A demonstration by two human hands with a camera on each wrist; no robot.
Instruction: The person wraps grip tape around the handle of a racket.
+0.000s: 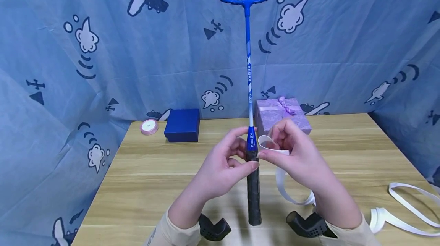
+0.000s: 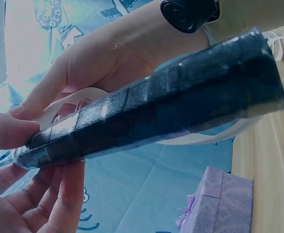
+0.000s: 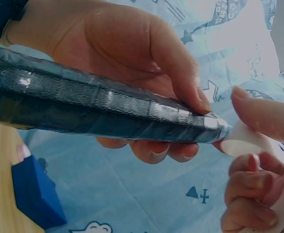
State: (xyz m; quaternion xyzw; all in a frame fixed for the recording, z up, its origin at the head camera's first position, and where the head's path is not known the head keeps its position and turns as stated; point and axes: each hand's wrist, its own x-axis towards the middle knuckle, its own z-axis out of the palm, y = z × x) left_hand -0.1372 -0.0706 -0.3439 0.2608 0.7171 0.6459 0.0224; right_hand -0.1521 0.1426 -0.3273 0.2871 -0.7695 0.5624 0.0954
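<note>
Left hand [image 1: 225, 165] pinches the racket [image 1: 254, 196], mid-frame, at the top of its dark handle; right hand [image 1: 299, 154] pinches limp white ribbon [image 1: 281, 185] beside it. The racket looks light, stiff — best held by that handle. Blue box [image 1: 182, 125], centre-left, and purple box [image 1: 282, 114], centre-right, look closed — contents hidden.

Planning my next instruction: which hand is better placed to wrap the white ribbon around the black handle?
Probably the right hand: it pinches the white ribbon beside the top of the black handle, while the left hand is busy gripping that handle.
</note>
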